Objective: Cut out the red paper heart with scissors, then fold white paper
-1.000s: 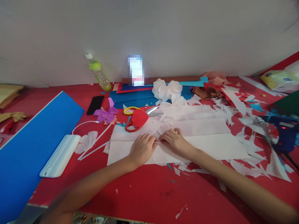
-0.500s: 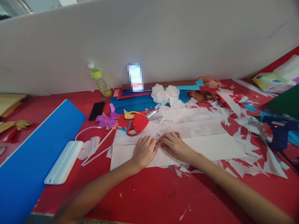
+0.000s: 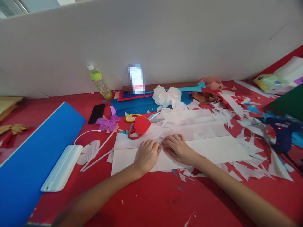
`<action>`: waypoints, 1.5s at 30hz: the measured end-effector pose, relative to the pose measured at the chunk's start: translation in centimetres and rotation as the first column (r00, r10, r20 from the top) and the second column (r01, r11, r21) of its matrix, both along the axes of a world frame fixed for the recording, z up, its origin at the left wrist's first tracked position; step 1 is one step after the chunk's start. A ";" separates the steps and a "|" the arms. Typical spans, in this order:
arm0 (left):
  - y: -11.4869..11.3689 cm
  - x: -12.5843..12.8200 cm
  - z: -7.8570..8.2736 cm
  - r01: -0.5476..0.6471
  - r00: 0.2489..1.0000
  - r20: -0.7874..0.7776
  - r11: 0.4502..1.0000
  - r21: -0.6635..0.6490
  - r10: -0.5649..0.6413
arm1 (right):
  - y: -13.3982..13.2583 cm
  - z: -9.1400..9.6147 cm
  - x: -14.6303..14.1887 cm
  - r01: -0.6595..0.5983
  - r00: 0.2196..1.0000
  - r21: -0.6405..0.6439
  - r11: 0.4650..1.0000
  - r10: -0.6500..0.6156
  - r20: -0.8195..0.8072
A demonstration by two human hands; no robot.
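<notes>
My left hand (image 3: 147, 154) and my right hand (image 3: 176, 146) meet over the white paper sheet (image 3: 208, 148), fingertips nearly touching. Fingers of both are curled and pinched together, and a thin bit of white paper (image 3: 162, 137) shows between them; the rest of it is hidden by the fingers. Just beyond my left hand lie scissors (image 3: 133, 118) with yellow and red handles, a red heart-shaped piece (image 3: 142, 125) over their middle. Behind the sheet sits a white paper flower (image 3: 167, 96).
White scraps (image 3: 251, 164) and a blue glue gun (image 3: 282, 132) with a lit red light lie right. To the left are a blue board (image 3: 47, 138), a white device (image 3: 62, 168) with a cable, a purple flower (image 3: 109, 119), a black phone (image 3: 96, 114) and a bottle (image 3: 100, 83).
The view has shifted slightly, so things at left appear a little lower and further left. Both hands keep nearly the same place and pinched shape over the paper.
</notes>
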State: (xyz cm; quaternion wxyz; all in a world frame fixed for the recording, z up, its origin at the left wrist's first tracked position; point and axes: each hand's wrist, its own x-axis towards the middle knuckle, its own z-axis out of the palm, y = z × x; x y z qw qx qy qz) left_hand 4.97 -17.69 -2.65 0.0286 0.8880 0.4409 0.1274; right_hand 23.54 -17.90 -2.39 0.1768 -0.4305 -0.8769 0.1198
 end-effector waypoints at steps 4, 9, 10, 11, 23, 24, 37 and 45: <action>-0.1 -0.1 -0.1 -0.010 1.000 -0.004 1.000 0.015 0.010 | -0.1 0.1 -0.1 -0.002 1.000 0.019 1.000 0.002 0.001; -0.1 0.0 0.0 -0.003 1.000 0.006 1.000 0.017 0.003 | -0.2 0.3 -0.1 0.005 1.000 0.057 0.998 -0.006 0.021; -0.1 0.0 0.0 -0.009 1.000 0.013 1.000 0.011 0.009 | -0.2 0.3 -0.1 0.003 1.000 0.054 0.999 -0.005 0.022; 0.0 0.0 0.0 -0.014 1.000 0.021 1.000 0.003 0.014 | -0.2 0.3 -0.1 0.002 1.000 0.048 0.999 -0.003 0.023; 0.1 0.2 0.2 -0.007 1.000 0.008 1.000 -0.028 0.007 | -0.2 0.2 -0.1 0.024 0.999 0.038 0.999 -0.026 0.038; 0.1 0.2 0.2 -0.005 1.000 0.002 1.000 -0.023 0.005 | -0.2 0.1 -0.1 0.029 0.999 0.040 0.999 -0.030 0.043; -0.2 0.2 0.1 -0.024 1.000 0.000 1.000 0.019 0.024 | 0.3 -1.1 -1.2 0.170 0.985 0.065 0.983 -0.172 0.015; -0.1 0.2 0.3 0.000 0.998 0.055 1.000 -0.016 0.001 | 0.4 -1.0 -0.6 0.101 0.995 0.019 0.995 -0.101 -0.014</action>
